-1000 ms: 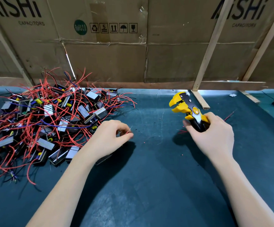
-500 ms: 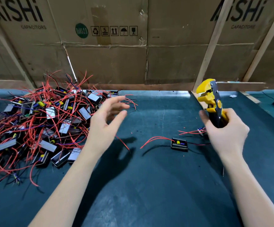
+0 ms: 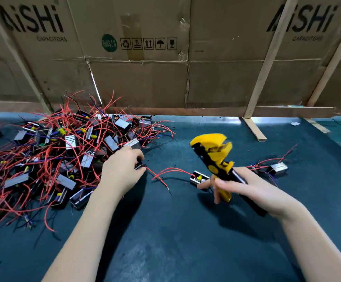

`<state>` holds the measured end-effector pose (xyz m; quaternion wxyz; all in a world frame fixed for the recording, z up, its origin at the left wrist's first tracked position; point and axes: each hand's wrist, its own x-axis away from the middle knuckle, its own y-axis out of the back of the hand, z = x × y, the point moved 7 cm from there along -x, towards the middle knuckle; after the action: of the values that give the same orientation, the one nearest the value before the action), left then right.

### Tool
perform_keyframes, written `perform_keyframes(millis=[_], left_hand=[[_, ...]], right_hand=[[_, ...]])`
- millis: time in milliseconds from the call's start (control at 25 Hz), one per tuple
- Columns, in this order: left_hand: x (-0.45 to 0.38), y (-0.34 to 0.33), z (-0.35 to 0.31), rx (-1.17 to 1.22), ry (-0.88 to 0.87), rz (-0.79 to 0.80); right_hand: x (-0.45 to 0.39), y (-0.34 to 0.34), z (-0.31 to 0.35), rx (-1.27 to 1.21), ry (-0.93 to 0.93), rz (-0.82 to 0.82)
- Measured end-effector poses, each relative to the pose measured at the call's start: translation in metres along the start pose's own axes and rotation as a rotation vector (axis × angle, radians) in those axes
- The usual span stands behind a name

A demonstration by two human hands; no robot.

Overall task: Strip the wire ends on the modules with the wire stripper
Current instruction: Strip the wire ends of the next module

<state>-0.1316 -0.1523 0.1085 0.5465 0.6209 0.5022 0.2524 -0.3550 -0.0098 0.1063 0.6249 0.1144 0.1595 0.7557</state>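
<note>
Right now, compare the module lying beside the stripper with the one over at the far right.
The black module with a yellow capacitor lies open side up, partly behind the right hand; the silver-cased module shows its metal shell and lies clear of both hands. Both rest on the green mat, trailing red wires.

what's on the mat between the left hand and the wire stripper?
In the head view, red wires arc across the mat from the left hand to a small module lying just left of the wire stripper.

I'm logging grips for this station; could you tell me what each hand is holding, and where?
The right hand grips the wire stripper by its handles. The left hand pinches a small dark module at the pile's edge.
</note>
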Motion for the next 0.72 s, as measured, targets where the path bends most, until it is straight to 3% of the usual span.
perform_keyframes(millis=[160,280,400,520,640,720], left_hand=[[0.0,-0.007,-0.002,-0.026,0.012,0.002],[0.004,-0.003,-0.009,0.039,-0.021,-0.086],[0.004,0.007,-0.019,0.226,-0.111,-0.193],[0.009,0.015,-0.035,0.505,-0.191,-0.23],[0.011,0.009,-0.044,0.618,-0.182,-0.182],[0.011,0.0,-0.046,0.575,-0.187,-0.11]], right_hand=[[-0.005,0.002,-0.011,0.044,-0.119,-0.095],[-0.002,0.02,-0.021,-0.108,-0.234,-0.274],[0.005,0.044,-0.037,-0.204,-0.34,-0.489],[0.018,0.067,-0.046,-0.147,-0.389,-0.724],[0.021,0.078,-0.043,-0.012,-0.321,-0.852],[0.018,0.073,-0.026,-0.011,-0.151,-0.871]])
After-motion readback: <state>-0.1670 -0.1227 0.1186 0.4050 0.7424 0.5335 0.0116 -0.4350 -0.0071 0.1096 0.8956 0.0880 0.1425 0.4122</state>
